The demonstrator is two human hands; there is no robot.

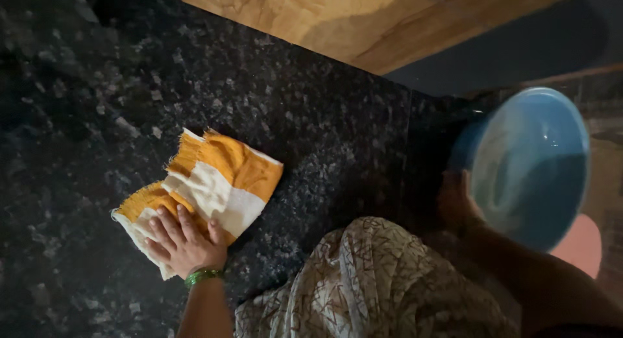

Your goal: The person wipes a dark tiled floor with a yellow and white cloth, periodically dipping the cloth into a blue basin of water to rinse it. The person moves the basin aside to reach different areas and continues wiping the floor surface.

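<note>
The left hand presses flat, fingers spread, on an orange-and-white cloth lying on the dark speckled worktop, left of centre. The right hand grips the rim of a blue bowl, raised at right. Wiping looks underway; most of the worktop remains uncovered.

Your left hand lay flat, palm down, fingers spread slightly and pointing up and to the left, with a green band round the wrist. Your left forearm ran straight down out of view. Your right hand was in shadow, curled in a grip, the right forearm stretching down to the lower right corner.
</note>
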